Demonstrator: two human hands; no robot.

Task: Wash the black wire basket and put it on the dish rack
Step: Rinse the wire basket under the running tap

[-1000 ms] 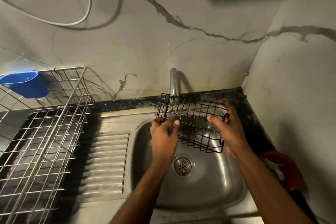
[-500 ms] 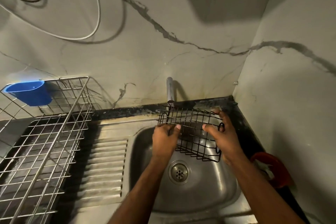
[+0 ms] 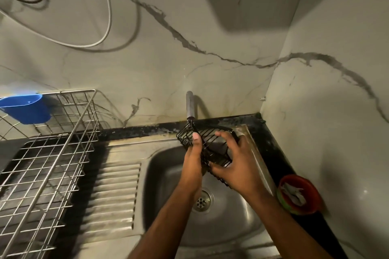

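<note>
A: Where's the basket (image 3: 207,147)?
B: Over the sink (image 3: 168,166), tilted, its top corner right under the tap (image 3: 190,104). It isn't touching the sink bottom

A: And the hands?
B: Both on it. The left hand (image 3: 192,159) is on the basket's left side, thumb up against the wires near the top corner; its other fingers are hidden behind the mesh, so I can't tell how they lie. The right hand (image 3: 235,166) has fingers curled over the basket's right side and thumb under the lower edge, gripping it

A: What else is around the sink?
B: The drain (image 3: 202,202) shows below the left wrist. Left of the sink, past the ribbed drainboard (image 3: 113,195), stands the rack (image 3: 42,164) with a blue cup (image 3: 25,108) hung on its back rim. Right of the sink, on the dark counter, sits a red bowl (image 3: 300,194)
</note>
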